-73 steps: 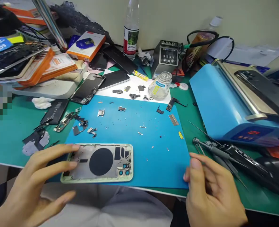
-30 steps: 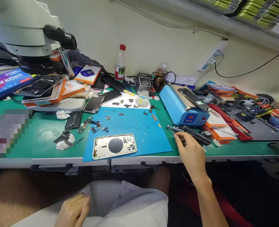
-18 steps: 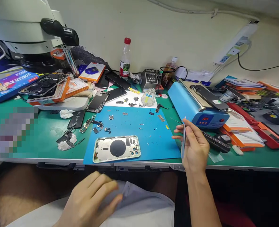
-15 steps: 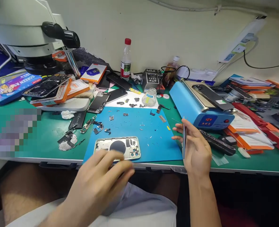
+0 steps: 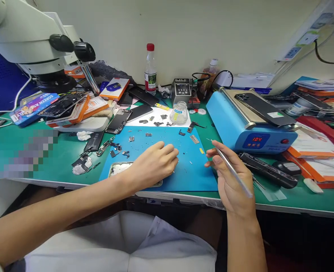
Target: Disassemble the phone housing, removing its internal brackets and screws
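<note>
My left hand [image 5: 158, 160] is over the blue mat [image 5: 196, 177], its fingers curled down and pressed together. Their tips are hidden, and a tiny pale bit shows just below them. Under that forearm lies a phone back housing [image 5: 118, 168], mostly covered. My right hand [image 5: 233, 177], palm turned inward, is closed round a slim silver tool with a fine needle-like tip [image 5: 229, 166]; its exact kind is not clear. Small phone parts [image 5: 131, 139] are scattered over the mat, along with a grey metal strip [image 5: 194, 139] and a yellow piece [image 5: 201, 150].
At right stands a blue heating plate unit [image 5: 226, 124] with a phone [image 5: 264, 107] on top. A glass jar [image 5: 179, 113] and a red-capped bottle [image 5: 150, 71] stand behind the mat. A microscope [image 5: 53, 53] overhangs stacked boxes at left.
My left hand has moved forward and right, from above the near table edge to over the mat, its forearm now crossing the housing. The silver tool has tilted in my right hand.
</note>
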A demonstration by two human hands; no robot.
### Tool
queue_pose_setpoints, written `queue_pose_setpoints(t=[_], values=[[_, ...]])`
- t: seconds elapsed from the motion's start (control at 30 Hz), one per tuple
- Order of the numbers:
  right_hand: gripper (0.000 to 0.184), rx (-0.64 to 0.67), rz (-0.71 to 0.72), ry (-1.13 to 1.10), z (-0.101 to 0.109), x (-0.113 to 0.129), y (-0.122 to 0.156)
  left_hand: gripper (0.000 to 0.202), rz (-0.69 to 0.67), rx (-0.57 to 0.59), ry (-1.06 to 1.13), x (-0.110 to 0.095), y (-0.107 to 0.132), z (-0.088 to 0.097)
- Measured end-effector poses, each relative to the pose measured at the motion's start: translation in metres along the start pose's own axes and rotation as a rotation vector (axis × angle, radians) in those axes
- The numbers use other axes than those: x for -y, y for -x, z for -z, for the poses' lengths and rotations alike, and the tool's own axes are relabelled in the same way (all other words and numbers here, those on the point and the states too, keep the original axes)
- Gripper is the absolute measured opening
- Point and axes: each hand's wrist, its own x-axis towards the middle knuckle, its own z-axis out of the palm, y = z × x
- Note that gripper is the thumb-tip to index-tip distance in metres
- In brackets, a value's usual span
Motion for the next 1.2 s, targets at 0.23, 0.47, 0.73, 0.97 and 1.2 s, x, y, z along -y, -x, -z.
queue_pose_setpoints(t=[0.23,0.47,0.73,0.97,1.2], values=[[0.032,0.015,-0.025,-0.03,-0.004,0.006,0.003,0.019,0.198,-0.069,0.083,0.024,0.025,0.004],[0.029,0.02,-0.038,-0.011,-0.006,0.008,0.003,0.016,0.046,-0.053,0.082,0.016,0.014,-0.001],[0.032,0.025,-0.044,-0.007,-0.005,0.008,0.003,0.024,-0.089,-0.019,0.13,0.014,0.0,0.0],[0.032,0.021,-0.03,0.012,-0.005,0.008,0.004,0.01,0.215,-0.074,0.432,0.025,-0.002,-0.004],[0.038,0.023,0.006,0.07,-0.005,0.006,0.001,0.03,0.595,-0.2,0.83,0.032,0.078,0.015]])
